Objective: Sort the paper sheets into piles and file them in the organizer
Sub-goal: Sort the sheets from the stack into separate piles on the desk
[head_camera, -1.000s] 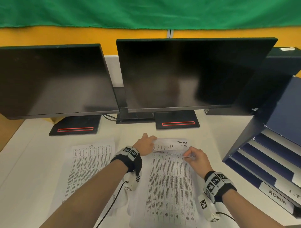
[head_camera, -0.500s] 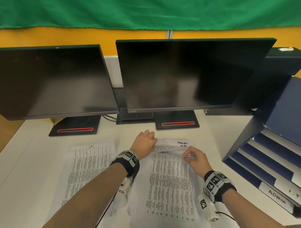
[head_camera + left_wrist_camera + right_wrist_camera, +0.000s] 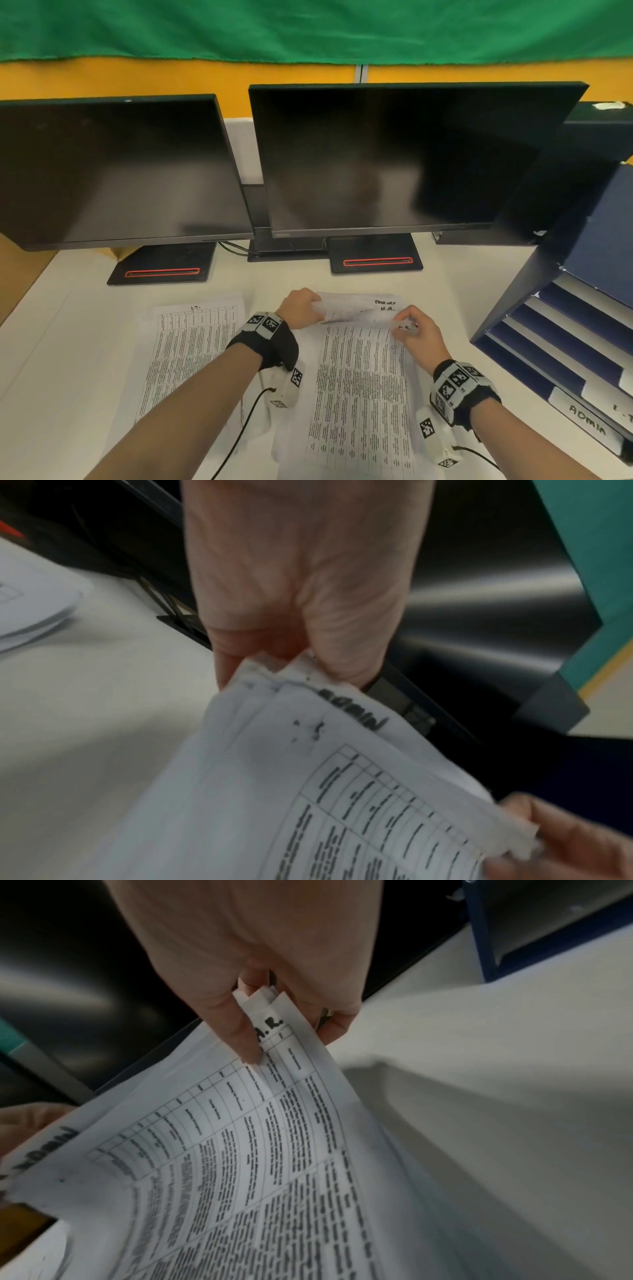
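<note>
Head view: on the white tabletop (image 3: 455, 308), the left hand (image 3: 301, 306) and right hand (image 3: 416, 330) pinch the far corners of the centre paper stack (image 3: 359, 383); another pile (image 3: 186, 346) lies at 9 o'clock, the organizer (image 3: 565, 329) at 3 o'clock.
Left wrist: fingers (image 3: 346, 658) clamp several sheet corners.
Right wrist: fingers (image 3: 236, 1026) pinch the corner marked "H.R."

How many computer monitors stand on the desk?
2: the left monitor and the right monitor, side by side behind the papers. None seems hidden.

Organizer tab (image 3: 586, 417): "ADMIN"; left sheet (image 3: 191, 346): "I.T."; held sheet (image 3: 270, 1096): "H.R."
</note>
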Demonstrator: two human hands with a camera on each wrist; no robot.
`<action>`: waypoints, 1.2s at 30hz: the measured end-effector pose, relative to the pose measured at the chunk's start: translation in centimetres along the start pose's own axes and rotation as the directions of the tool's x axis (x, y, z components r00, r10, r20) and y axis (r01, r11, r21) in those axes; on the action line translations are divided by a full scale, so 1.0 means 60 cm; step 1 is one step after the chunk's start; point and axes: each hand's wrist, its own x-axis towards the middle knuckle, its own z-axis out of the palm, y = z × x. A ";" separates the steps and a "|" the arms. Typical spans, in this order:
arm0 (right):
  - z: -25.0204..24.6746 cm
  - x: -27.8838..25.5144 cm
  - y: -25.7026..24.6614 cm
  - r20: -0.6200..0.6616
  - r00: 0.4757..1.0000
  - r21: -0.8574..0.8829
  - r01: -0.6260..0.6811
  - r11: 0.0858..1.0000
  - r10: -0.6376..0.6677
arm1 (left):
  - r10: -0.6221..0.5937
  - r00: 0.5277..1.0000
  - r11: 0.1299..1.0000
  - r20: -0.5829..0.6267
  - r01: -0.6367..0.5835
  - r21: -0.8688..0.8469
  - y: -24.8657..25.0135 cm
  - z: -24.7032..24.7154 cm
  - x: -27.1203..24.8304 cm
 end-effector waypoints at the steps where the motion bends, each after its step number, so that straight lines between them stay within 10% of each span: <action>1: -0.001 0.001 0.001 -0.010 1.000 0.021 -0.015 1.000 0.015 | 0.014 0.998 0.997 -0.053 -0.018 -0.071 0.005 -0.004 -0.002; 6: -0.012 0.008 0.004 -0.009 0.997 0.060 -0.072 0.996 0.072 | 0.042 0.931 0.870 -0.363 -0.213 -0.445 0.039 -0.025 -0.020; 13: -0.017 0.011 0.008 0.036 0.998 0.081 -0.060 0.995 0.057 | -0.073 0.673 0.794 -0.736 -0.407 -0.451 0.031 -0.222 -0.068; 22: -0.006 0.015 0.000 0.075 0.996 0.116 -0.048 0.992 0.039 | -0.538 0.719 0.843 -0.440 0.458 -0.282 -0.215 -0.328 -0.152; 32: 0.007 0.009 -0.016 0.074 0.997 0.193 -0.051 0.980 0.037 | -0.653 0.660 0.743 -0.371 0.653 -0.147 -0.285 -0.183 -0.124; 36: 0.017 0.009 -0.011 0.093 0.995 0.045 0.017 0.999 -0.021 | -0.137 0.803 0.964 -0.580 0.243 0.109 -0.142 -0.113 -0.071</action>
